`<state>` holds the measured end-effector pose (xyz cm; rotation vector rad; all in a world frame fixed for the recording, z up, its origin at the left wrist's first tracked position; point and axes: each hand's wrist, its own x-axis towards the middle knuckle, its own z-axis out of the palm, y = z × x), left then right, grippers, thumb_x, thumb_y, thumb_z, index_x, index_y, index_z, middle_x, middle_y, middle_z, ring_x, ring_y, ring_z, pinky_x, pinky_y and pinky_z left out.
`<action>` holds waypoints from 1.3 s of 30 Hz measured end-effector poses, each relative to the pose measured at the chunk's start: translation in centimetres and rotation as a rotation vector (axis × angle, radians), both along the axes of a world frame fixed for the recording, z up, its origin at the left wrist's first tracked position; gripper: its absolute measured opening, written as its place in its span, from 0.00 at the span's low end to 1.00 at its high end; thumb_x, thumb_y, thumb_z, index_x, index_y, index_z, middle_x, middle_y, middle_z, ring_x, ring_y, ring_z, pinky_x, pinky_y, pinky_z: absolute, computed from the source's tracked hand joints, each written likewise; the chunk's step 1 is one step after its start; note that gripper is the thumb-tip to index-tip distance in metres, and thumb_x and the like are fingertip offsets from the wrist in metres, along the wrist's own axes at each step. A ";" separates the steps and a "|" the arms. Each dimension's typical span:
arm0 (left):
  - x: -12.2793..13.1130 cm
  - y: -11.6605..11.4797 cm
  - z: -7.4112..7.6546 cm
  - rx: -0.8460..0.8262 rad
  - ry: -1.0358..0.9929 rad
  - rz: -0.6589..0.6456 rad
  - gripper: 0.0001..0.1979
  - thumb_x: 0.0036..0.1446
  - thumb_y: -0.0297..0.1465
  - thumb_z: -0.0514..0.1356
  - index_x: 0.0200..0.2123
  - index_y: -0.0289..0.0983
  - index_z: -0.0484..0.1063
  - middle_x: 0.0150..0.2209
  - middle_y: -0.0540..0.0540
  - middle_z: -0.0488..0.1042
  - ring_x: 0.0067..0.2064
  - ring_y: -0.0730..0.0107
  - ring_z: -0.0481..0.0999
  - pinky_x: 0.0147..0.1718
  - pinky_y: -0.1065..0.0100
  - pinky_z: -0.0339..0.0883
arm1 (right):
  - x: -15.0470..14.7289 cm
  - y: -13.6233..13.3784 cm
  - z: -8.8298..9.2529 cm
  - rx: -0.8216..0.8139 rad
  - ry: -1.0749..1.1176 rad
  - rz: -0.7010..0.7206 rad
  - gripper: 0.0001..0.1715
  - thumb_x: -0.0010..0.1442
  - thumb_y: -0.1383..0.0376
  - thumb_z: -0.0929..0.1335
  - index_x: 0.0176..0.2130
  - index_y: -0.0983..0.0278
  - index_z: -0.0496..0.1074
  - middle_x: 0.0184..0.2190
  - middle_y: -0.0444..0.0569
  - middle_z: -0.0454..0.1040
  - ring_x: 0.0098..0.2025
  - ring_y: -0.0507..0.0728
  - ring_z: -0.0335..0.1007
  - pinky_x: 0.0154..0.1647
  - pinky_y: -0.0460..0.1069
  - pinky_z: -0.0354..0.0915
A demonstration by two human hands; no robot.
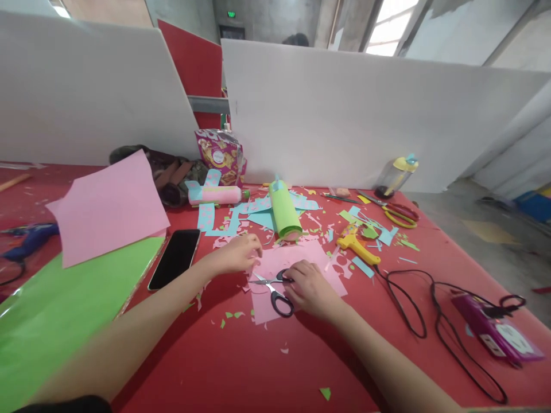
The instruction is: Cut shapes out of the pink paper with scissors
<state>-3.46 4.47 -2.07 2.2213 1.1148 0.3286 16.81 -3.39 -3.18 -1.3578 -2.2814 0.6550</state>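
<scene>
The right hand (307, 287) has its fingertips at the loops of the black-handled scissors (275, 284), just left of this grip on the pink paper sheet (279, 258); I cannot tell whether the grip is clamped on them. The left hand's (241, 254) grip is curled near the blades, and whether it pinches anything is unclear. The blades stand apart and point leftward, so a careless push could nick the left fingers. If neither grip pins the sheet, it could slide on the table (241, 367) and spoil a cut. Beyond and right of the right grip lies a yellow glue gun (359, 250); a forearm snagging its cord (404, 304) could drag it onto the paper, and a hot nozzle would burn.
</scene>
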 end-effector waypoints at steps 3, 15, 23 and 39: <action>-0.5 -1.5 0.0 0.021 0.041 -0.071 0.08 0.44 0.26 0.51 0.26 0.37 0.70 0.32 0.46 0.68 0.36 0.66 0.67 0.37 0.67 0.60 | -0.1 -0.5 -0.3 0.032 -0.092 0.046 0.10 0.51 0.68 0.64 0.36 0.65 0.68 0.36 0.55 0.70 0.39 0.61 0.63 0.42 0.57 0.57; -2.3 -4.0 -1.9 0.141 -0.010 0.142 0.11 0.47 0.21 0.47 0.29 0.37 0.67 0.33 0.47 0.71 0.35 0.70 0.70 0.36 0.70 0.63 | 0.5 -0.5 -0.9 0.092 -0.043 0.083 0.09 0.53 0.74 0.59 0.29 0.66 0.67 0.29 0.54 0.70 0.33 0.58 0.60 0.35 0.53 0.58; -3.4 -3.0 -2.8 0.278 -0.023 0.376 0.13 0.45 0.19 0.45 0.29 0.36 0.67 0.34 0.45 0.72 0.39 0.67 0.70 0.41 0.66 0.62 | 1.4 0.2 -0.2 0.010 0.271 -0.135 0.10 0.46 0.77 0.57 0.22 0.62 0.55 0.24 0.46 0.62 0.29 0.54 0.59 0.31 0.49 0.58; -0.8 -4.4 -4.2 0.353 0.170 0.054 0.14 0.57 0.29 0.47 0.45 0.37 0.66 0.50 0.43 0.67 0.53 0.62 0.62 0.49 0.55 0.49 | 1.8 0.9 -0.8 -0.271 0.690 -0.421 0.08 0.54 0.60 0.58 0.26 0.61 0.56 0.20 0.40 0.56 0.21 0.50 0.54 0.21 0.45 0.55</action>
